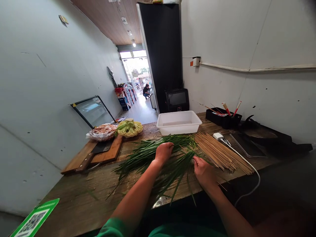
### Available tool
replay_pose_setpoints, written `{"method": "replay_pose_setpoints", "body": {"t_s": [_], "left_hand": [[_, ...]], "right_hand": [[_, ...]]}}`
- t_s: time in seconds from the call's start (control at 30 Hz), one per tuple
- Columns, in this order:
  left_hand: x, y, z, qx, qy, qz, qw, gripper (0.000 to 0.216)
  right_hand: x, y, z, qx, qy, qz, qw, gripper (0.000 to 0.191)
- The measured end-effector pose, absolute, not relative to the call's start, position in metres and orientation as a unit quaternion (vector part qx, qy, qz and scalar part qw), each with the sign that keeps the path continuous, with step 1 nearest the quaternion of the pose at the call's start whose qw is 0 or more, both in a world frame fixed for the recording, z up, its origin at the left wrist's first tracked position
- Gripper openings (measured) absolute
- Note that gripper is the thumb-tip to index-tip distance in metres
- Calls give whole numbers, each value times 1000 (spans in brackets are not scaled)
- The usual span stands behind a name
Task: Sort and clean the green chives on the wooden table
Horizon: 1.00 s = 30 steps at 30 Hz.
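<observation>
A loose pile of garlic chives (145, 148), long and dark green, lies across the middle of the wooden table. My left hand (164, 153) is closed at the near side of this pile, its fingers curled on some of the leaves and its fingertips partly hidden. A separate bunch of chives (176, 171) fans out toward the table's front edge. My right hand (203, 171) pinches that bunch near its gathered right end. Just right of the chives, many thin bamboo skewers (219, 151) lie side by side. Behind the pile stands a white plastic tub (179, 128).
At the left, a cauliflower (129, 127) and a plastic-bagged food item (101, 131) sit by a cutting board (108, 154) with a dark cleaver blade (101, 147). A white charger (218, 136) with cable, a tablet (248, 145) and a black organizer box (217, 117) are at the right.
</observation>
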State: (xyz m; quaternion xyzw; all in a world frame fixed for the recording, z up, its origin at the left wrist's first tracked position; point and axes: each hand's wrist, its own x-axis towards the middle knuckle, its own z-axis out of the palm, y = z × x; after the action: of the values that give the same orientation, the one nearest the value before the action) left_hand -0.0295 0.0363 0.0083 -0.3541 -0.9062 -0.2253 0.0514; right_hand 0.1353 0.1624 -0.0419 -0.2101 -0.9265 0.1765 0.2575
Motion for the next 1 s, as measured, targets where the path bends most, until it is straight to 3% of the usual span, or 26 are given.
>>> {"method": "replay_pose_setpoints", "body": {"t_s": [0.53,0.83,1.0], "left_hand": [[-37,42,-11,-330,-846,-419,-26,21],[-39,41,-13,-348,-815,-457,-79,35],[-41,39,-12,-315,-829,-456,-82,11]], "right_hand": [[136,158,-37,-204,-933,170,242,33],[136,158,-38,-209,-932,179,234,32],[137,158,-36,-213,-933,179,230,32]]}}
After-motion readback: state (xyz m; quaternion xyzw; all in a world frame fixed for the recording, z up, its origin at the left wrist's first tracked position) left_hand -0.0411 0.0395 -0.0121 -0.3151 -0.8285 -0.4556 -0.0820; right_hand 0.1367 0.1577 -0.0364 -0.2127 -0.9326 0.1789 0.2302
